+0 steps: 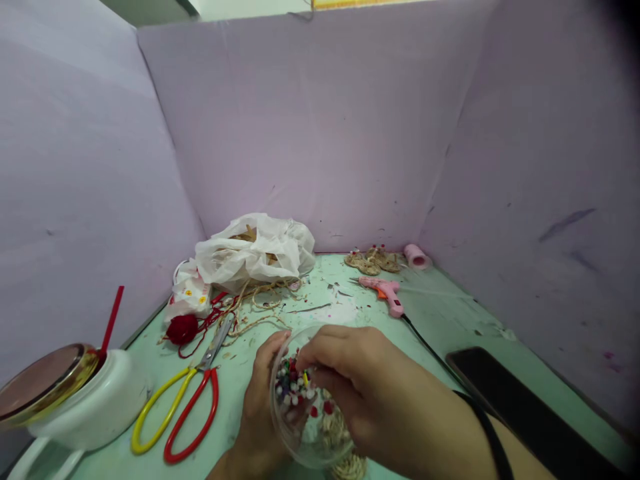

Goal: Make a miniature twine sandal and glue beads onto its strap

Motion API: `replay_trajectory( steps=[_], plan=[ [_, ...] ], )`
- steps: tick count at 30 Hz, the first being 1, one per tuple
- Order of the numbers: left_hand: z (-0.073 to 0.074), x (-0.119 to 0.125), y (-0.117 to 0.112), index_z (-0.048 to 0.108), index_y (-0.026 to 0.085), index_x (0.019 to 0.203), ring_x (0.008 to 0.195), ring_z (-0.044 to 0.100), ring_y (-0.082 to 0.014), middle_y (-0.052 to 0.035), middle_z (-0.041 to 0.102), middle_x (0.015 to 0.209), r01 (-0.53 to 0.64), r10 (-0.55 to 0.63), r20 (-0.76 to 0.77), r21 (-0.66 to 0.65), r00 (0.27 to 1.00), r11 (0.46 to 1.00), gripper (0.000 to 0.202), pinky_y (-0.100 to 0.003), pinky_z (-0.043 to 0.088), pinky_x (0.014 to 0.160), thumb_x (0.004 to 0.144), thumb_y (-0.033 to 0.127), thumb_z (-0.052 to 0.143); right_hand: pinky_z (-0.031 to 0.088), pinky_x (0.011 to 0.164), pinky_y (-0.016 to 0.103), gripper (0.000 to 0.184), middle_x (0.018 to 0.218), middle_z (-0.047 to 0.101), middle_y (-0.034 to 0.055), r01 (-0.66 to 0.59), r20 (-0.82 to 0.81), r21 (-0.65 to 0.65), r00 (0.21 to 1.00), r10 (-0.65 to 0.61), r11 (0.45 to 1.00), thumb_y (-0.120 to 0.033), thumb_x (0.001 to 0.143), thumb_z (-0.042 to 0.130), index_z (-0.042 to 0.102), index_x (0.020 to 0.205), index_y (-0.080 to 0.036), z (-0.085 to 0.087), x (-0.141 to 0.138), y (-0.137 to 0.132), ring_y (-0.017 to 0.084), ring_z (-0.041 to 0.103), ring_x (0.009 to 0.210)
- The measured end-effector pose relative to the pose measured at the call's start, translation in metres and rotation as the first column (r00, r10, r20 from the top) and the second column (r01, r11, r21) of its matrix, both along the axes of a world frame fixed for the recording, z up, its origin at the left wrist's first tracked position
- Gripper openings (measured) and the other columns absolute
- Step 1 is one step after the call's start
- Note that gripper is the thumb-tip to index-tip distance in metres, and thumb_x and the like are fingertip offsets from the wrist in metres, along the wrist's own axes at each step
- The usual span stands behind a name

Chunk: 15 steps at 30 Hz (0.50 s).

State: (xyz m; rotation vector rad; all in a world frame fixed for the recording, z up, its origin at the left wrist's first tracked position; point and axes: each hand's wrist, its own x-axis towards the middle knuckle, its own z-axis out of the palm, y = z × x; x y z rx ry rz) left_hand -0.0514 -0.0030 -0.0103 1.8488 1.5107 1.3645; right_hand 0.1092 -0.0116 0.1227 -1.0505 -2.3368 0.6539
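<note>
My left hand (260, 407) is wrapped round the side of a clear plastic cup (281, 437), which tilts toward me. Inside the cup lies a heap of small bead-like pieces (294, 393) in white, red, dark blue, green and yellow. My right hand (373, 383) reaches over the rim, its fingers pinched together among these pieces; whatever is between the fingertips is hidden. Beneath the cup, partly seen through its clear wall, is a coiled twine piece (350, 468) near two red bits.
Scissors (200, 383), a white pot (100, 400) and red yarn (183, 329) lie left. Behind are a white plastic bag (255, 250) and loose twine (265, 293). A pink glue gun (383, 290), twine shapes (370, 260), pink roll (417, 257) and black phone (500, 393) lie right.
</note>
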Motion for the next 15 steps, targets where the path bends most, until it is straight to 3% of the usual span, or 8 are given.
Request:
replay_trajectory(
  steps=[3, 5, 9, 13, 15],
  plan=[
    [-0.002, 0.001, -0.001, 0.036, 0.014, 0.121, 0.113, 0.049, -0.0280, -0.0135, 0.050, 0.123, 0.084, -0.085, 0.005, 0.045, 0.996, 0.995, 0.064, -0.038, 0.043, 0.094, 0.065, 0.033, 0.061, 0.045, 0.065, 0.021, 0.025, 0.078, 0.064, 0.0025, 0.004, -0.046, -0.007, 0.999, -0.005, 1.000, -0.001, 0.071, 0.048, 0.065, 0.082, -0.017, -0.003, -0.001, 0.000, 0.013, 0.056, 0.071],
    [-0.004, 0.001, -0.002, 0.036, 0.015, 0.122, 0.113, 0.049, -0.0284, -0.0132, 0.050, 0.123, 0.073, -0.073, 0.006, 0.053, 0.997, 0.996, 0.063, -0.038, 0.043, 0.094, 0.067, 0.033, 0.060, 0.045, 0.064, 0.021, 0.027, 0.080, 0.064, 0.0029, -0.010, -0.010, -0.023, 1.000, 0.010, 1.000, -0.002, 0.071, 0.049, 0.066, 0.083, -0.018, -0.007, -0.004, 0.001, 0.013, 0.057, 0.070],
    [-0.003, 0.003, -0.003, 0.033, 0.014, 0.125, 0.109, 0.053, -0.0281, -0.0143, 0.050, 0.124, 0.067, -0.066, -0.016, 0.049, 0.998, 0.997, 0.063, -0.037, 0.046, 0.090, 0.069, 0.035, 0.057, 0.045, 0.060, 0.023, 0.032, 0.087, 0.065, 0.0041, -0.052, 0.198, -0.034, 0.979, 0.058, 0.998, 0.000, 0.062, 0.052, 0.069, 0.081, -0.019, -0.011, -0.010, 0.003, 0.015, 0.059, 0.069],
    [0.000, 0.004, -0.003, 0.034, 0.013, 0.122, 0.107, 0.054, -0.0300, -0.0176, 0.052, 0.120, 0.052, -0.044, -0.091, 0.093, 0.995, 0.994, 0.064, -0.041, 0.049, 0.087, 0.069, 0.036, 0.059, 0.036, 0.046, 0.025, 0.025, 0.077, 0.068, 0.0080, -0.047, 0.492, 0.004, 0.870, 0.039, 0.999, -0.002, 0.057, 0.058, 0.068, 0.076, -0.015, -0.012, -0.015, 0.009, 0.016, 0.055, 0.056],
    [0.001, 0.004, -0.003, 0.034, 0.013, 0.121, 0.107, 0.054, -0.0307, -0.0183, 0.052, 0.119, 0.060, -0.046, -0.112, 0.131, 0.993, 0.990, 0.064, -0.043, 0.049, 0.087, 0.068, 0.036, 0.059, 0.033, 0.044, 0.026, 0.020, 0.067, 0.066, 0.0071, -0.041, 0.468, -0.008, 0.883, 0.040, 0.999, -0.002, 0.055, 0.059, 0.067, 0.068, -0.015, -0.016, -0.016, 0.013, 0.015, 0.050, 0.050]
  ],
)
